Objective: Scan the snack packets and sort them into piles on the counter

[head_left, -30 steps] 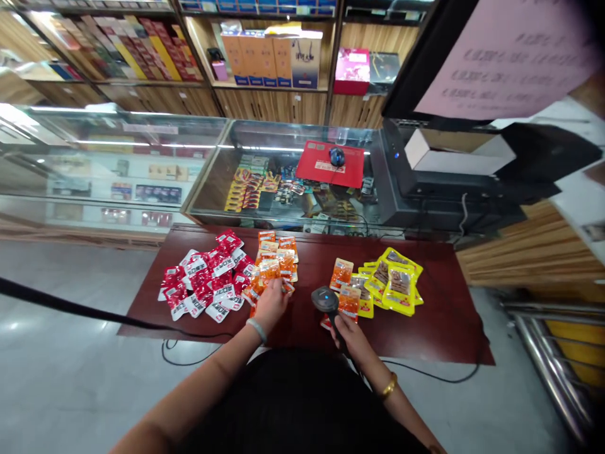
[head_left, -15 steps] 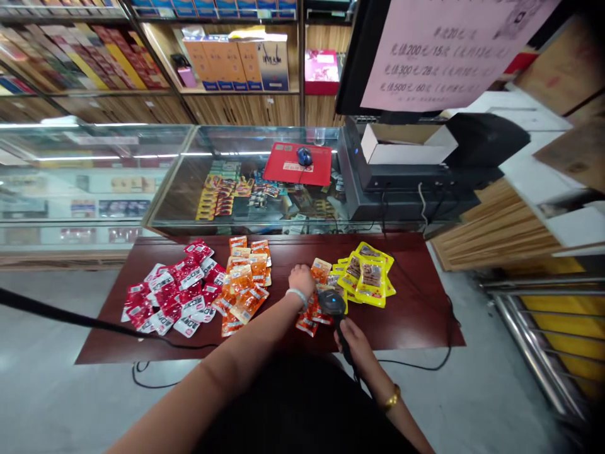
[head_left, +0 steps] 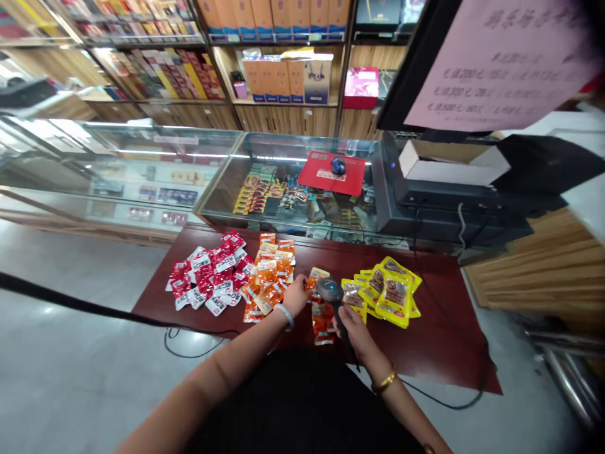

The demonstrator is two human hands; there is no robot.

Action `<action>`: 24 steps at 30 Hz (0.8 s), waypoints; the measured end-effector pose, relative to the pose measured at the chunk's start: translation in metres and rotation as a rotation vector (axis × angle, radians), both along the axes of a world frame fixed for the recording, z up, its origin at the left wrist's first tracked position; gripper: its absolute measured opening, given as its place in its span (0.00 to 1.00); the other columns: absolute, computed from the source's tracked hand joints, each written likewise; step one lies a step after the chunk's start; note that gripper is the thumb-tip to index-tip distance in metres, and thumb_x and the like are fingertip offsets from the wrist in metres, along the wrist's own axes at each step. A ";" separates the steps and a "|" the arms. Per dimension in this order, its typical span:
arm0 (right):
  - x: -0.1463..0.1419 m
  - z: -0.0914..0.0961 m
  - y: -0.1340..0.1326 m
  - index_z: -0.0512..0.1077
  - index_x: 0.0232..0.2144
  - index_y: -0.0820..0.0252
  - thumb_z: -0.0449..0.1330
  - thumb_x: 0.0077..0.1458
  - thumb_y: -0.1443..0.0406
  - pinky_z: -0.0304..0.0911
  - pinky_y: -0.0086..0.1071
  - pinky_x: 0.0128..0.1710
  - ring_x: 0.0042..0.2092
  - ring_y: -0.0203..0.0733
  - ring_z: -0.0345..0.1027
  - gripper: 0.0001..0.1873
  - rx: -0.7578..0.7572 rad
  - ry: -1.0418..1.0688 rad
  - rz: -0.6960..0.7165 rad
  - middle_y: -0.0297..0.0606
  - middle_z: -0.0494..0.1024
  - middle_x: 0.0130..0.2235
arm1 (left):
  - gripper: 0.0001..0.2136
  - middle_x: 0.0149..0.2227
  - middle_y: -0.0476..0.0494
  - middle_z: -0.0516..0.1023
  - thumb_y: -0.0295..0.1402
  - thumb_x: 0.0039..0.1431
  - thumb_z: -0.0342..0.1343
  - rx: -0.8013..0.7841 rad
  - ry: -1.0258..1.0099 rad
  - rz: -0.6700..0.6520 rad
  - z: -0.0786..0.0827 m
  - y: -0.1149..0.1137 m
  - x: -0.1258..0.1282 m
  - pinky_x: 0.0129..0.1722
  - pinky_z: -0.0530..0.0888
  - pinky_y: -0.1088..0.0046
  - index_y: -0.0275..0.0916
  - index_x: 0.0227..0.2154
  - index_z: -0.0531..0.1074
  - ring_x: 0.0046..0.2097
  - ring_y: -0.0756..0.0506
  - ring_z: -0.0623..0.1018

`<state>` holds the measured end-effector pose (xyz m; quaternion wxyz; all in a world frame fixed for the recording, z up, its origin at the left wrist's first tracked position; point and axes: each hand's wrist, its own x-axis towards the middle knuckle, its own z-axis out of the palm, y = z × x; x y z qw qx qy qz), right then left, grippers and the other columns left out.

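My left hand (head_left: 297, 296), with a pale bracelet on its wrist, is closed with its fingertips on the edge of an orange snack packet (head_left: 317, 275). My right hand (head_left: 355, 329) grips the handle of a black barcode scanner (head_left: 331, 291), whose head is just beside that packet and shows a small blue light. Below the scanner lie a few more orange packets (head_left: 322, 328), partly covered by it. A larger heap of orange packets (head_left: 269, 277) is left of my left hand. Yellow snack packets (head_left: 394, 293) lie to the right of my right hand.
Red and white packets (head_left: 212, 271) are heaped on the left of the dark red table (head_left: 425, 353). Behind stands a glass display counter (head_left: 222, 170) with a red mouse pad (head_left: 326, 171). A monitor (head_left: 401, 69) rises at right. A black cable (head_left: 454, 403) hangs past the table's front edge.
The view has turned left, so the table appears farther right. My left hand has moved left relative to the packets, toward the larger orange heap. My right hand still holds the scanner.
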<state>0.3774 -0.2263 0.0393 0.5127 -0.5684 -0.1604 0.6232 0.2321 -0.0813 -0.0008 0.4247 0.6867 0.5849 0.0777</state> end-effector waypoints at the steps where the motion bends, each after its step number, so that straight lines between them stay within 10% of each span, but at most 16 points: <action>1: -0.005 0.000 0.007 0.66 0.30 0.56 0.62 0.47 0.43 0.51 0.27 0.19 0.19 0.32 0.56 0.25 0.013 -0.001 0.030 0.27 0.68 0.20 | 0.10 0.31 0.50 0.74 0.31 0.51 0.60 0.002 0.007 0.012 0.002 -0.001 -0.008 0.33 0.65 0.75 0.39 0.35 0.66 0.33 0.50 0.73; 18: -0.061 -0.008 0.036 0.67 0.29 0.57 0.59 0.49 0.41 0.51 0.24 0.17 0.18 0.30 0.57 0.25 0.004 -0.077 0.224 0.27 0.67 0.21 | 0.13 0.31 0.48 0.74 0.40 0.54 0.58 0.055 0.169 0.252 -0.001 0.035 -0.126 0.32 0.66 0.74 0.40 0.38 0.66 0.32 0.48 0.74; 24: -0.063 -0.007 0.024 0.67 0.30 0.56 0.59 0.51 0.44 0.51 0.25 0.18 0.19 0.30 0.57 0.22 -0.030 -0.055 0.141 0.27 0.67 0.22 | 0.18 0.44 0.37 0.72 0.38 0.51 0.58 0.329 0.341 0.184 0.008 0.047 -0.134 0.48 0.67 0.63 0.37 0.44 0.66 0.48 0.39 0.72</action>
